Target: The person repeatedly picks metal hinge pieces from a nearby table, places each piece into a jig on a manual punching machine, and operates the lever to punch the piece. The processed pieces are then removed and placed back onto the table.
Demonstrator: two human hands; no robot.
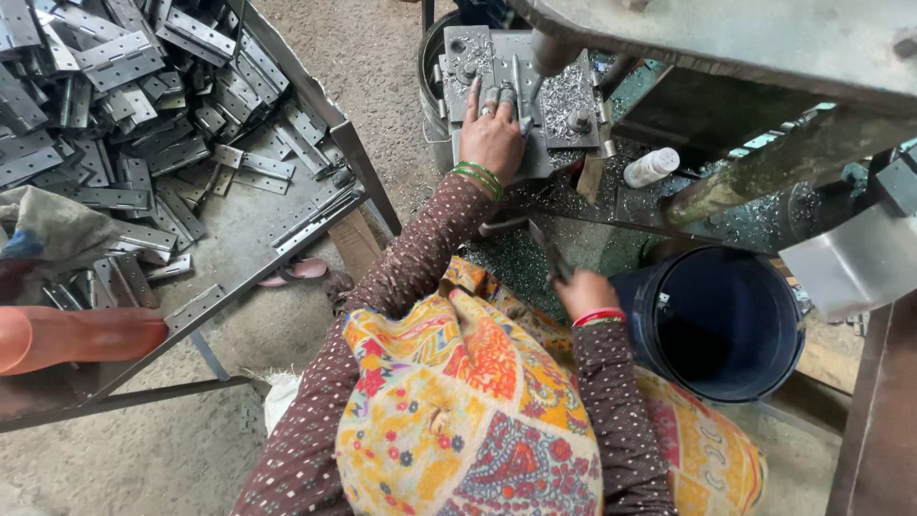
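Note:
My left hand (492, 139), with green bangles at the wrist, lies flat on the grey jig plate (573, 119) of a drilling machine. Its fingers press a narrow metal strip (517, 81) down beside the spindle (552, 53). Metal shavings (564, 91) cover part of the plate. My right hand (585, 291), with a red bangle, is closed around a dark metal lever (546, 247) that sticks up near my lap. Both sleeves are brown with dots, over a patterned yellow cloth.
A metal tray table (287, 250) on the left holds a heap of several steel hinges (143, 115). A dark blue bucket (726, 325) stands at my right. A small white bottle (651, 167) lies on the machine bed. An orange object (76, 336) lies at far left.

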